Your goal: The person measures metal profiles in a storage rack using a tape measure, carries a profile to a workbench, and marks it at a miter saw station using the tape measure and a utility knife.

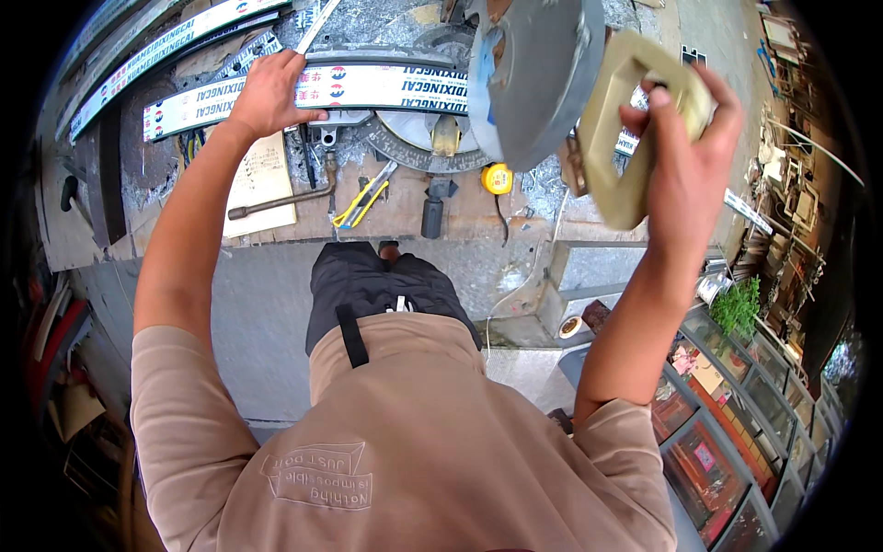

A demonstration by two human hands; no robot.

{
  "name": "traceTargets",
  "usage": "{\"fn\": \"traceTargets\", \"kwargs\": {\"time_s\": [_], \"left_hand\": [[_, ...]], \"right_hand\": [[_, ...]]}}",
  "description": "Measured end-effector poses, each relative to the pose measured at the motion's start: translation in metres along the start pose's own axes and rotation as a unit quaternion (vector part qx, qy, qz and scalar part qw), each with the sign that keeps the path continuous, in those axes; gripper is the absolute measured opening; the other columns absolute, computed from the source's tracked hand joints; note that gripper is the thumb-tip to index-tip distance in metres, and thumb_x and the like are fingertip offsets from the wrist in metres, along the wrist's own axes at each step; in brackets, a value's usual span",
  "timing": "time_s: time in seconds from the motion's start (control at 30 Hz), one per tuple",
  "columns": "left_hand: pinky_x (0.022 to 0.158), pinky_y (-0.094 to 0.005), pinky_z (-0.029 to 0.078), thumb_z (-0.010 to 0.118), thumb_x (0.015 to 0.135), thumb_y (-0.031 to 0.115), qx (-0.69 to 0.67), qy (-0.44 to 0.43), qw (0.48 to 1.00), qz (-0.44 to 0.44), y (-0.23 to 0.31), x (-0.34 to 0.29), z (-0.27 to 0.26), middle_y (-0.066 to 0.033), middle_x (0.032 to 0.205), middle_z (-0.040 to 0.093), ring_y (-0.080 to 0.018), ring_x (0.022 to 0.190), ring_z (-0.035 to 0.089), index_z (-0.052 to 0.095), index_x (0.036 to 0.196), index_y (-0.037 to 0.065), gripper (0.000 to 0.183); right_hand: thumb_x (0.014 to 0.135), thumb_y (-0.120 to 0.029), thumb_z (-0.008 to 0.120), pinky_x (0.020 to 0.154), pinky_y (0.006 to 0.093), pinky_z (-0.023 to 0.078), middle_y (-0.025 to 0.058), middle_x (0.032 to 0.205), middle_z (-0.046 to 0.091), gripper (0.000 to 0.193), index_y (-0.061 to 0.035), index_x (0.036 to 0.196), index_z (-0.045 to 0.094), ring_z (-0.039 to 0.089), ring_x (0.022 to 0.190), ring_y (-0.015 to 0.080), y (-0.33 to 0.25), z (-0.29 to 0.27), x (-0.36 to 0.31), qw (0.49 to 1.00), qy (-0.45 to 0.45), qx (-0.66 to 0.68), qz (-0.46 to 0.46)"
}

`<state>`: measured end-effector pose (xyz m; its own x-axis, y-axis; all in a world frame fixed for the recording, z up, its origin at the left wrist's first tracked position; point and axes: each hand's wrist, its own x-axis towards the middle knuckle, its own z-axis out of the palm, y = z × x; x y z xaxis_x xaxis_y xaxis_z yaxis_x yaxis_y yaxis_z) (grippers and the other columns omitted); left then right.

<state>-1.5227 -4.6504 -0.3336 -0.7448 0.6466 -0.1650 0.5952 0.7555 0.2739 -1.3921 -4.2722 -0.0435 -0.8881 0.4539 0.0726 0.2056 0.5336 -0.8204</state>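
Note:
A long metal profile [386, 87] in white printed film lies across the bed of a mitre saw [552, 83]. My left hand [269, 95] presses on the profile, its fingers over the far edge and its thumb stretched along the near edge. On the right, my right hand [685, 138] is wrapped round the saw's beige loop handle [607, 175]. The saw head is raised, with its grey blade guard to the right of the profile. Where the blade meets the profile's right part, the guard hides it. Beneath the profile shows the saw's round scaled base [423, 152].
On the bench's near edge lie a yellow utility knife [365, 196], a yellow tape measure [497, 178] and an L-shaped wrench [294, 199] over a written sheet [253, 189]. More wrapped profiles [166, 51] rest at the far left. Glazed frames [717, 442] stand at the lower right.

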Motion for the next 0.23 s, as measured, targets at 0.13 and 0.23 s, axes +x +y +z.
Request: {"fn": "traceTargets", "kwargs": {"time_s": [0.13,0.23], "left_hand": [[0.114,-0.0506,0.04,0.091,0.071,0.064,0.026,0.045,0.999,0.007,0.001,-0.002,-0.001,-0.0183,0.12,0.064,-0.0399,0.123,0.06,0.059,0.128,0.0,0.092],[0.119,-0.0502,0.037,0.091,0.072,0.062,0.025,-0.094,0.993,-0.063,0.018,0.004,-0.027,-0.02,0.131,0.063,-0.0389,0.134,0.056,0.059,0.134,0.001,0.093]], "right_hand": [[0.101,-0.005,0.069,0.073,0.0285,0.061,0.0154,0.11,0.073,0.042,-0.0003,0.138,0.049,0.072,0.08,0.0154,0.022,0.008,-0.04,0.995,-0.006,0.06,0.074],[0.102,-0.003,0.068,0.072,0.0285,0.061,0.0173,0.113,0.075,0.044,-0.0013,0.14,0.048,0.071,0.081,0.015,0.038,0.015,-0.06,0.995,0.004,0.069,0.07]]}}
